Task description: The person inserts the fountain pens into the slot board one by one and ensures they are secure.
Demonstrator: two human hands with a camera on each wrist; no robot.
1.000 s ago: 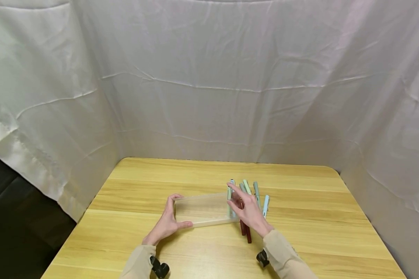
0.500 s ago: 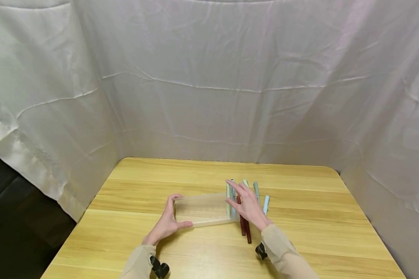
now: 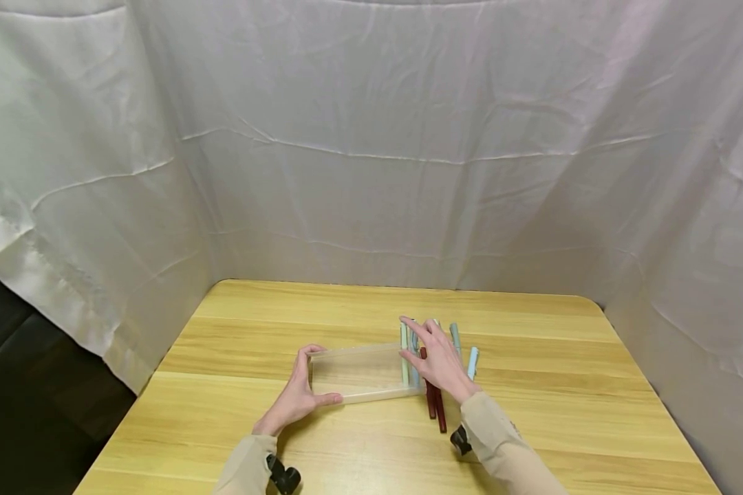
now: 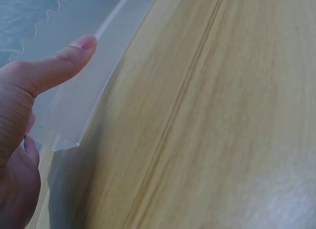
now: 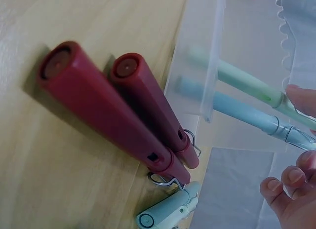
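A frosted plastic pen tray [image 3: 359,368] with a scalloped edge [image 5: 284,36] lies mid-table. My left hand [image 3: 297,392] grips its left end, the thumb along the near wall [image 4: 94,86]. Two pens lie across the tray's right end: a pale green pen [image 3: 404,357] and, just right of it, a light blue pen [image 5: 242,110]. My right hand [image 3: 436,357] holds the pale green pen between thumb and index finger, the index tip by its far end. In the right wrist view the other fingers [image 5: 291,179] curl near the blue pen's clip; the index finger is out of frame.
Two dark red pens [image 5: 108,110] [image 5: 153,95] lie beside the tray's right end, partly under my right hand. Further right are a grey-green pen [image 3: 455,335] and another light blue pen [image 3: 472,361]. Pale curtains [image 3: 396,172] stand around the wooden table [image 3: 563,385].
My right hand has shifted slightly left with the pale green pen, which now lies straighter beside the blue one. My left hand and the tray stay put.
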